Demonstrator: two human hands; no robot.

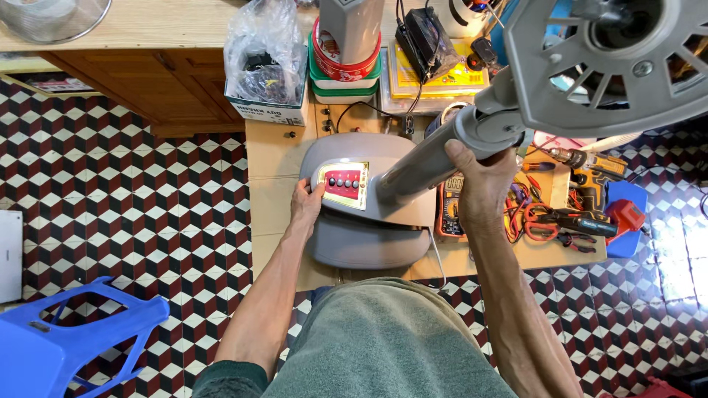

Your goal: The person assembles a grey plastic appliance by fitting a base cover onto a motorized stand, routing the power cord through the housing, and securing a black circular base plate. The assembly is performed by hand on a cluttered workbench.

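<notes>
Fan: we see the grey plastic standing-fan base [369, 236] at frame centre.
Left hand [307, 205]: our fingers rest spread on its red button panel [344, 182].
Right hand [481, 183]: we grip the grey pole [428, 163].

Grey pedestal fan [413, 169] stands upright on low board, centre; red-gold button panel [344, 184] on base's left; bare motor head near right, apparently guardless.

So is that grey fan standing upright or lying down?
Upright: the fan's base sits flat on the board, its pole rising toward the camera, gripped by the right hand.
</notes>
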